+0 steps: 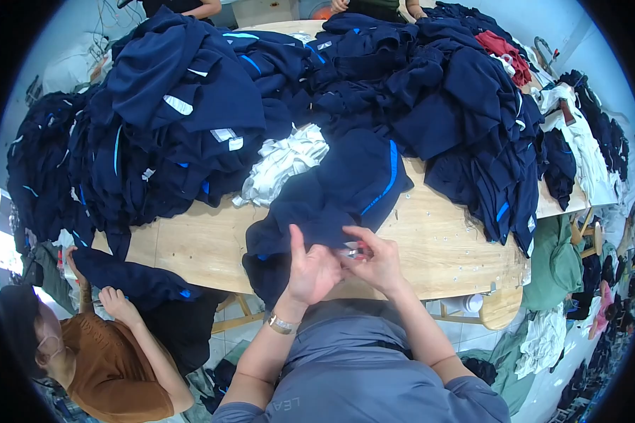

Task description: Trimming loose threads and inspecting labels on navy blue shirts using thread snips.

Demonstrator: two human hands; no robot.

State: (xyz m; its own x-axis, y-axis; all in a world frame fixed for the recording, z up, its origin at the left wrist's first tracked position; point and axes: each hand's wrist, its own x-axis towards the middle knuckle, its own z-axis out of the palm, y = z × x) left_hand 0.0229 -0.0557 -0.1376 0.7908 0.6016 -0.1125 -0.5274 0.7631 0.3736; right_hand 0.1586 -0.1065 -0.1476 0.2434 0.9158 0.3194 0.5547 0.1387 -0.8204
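Note:
A navy garment (317, 190) with a bright blue stripe lies bunched on the table in front of me, its near end hanging at the table edge. Over its near part, my left hand (313, 271) has the palm turned up and the thumb stretched away; its fingers point toward the other hand and are partly hidden. My right hand (377, 264) is closed around small thread snips (356, 252), with metal and a bit of red showing between the fingers. The two hands nearly meet, and I cannot tell whether they touch.
Big heaps of navy garments (183, 77) cover the far side of the wooden table (444, 247). A white cloth bundle (286, 163) lies behind my garment. At the left, a person in brown (120, 359) handles navy cloth; two more people are across the table. Green cloth (554, 264) hangs at right.

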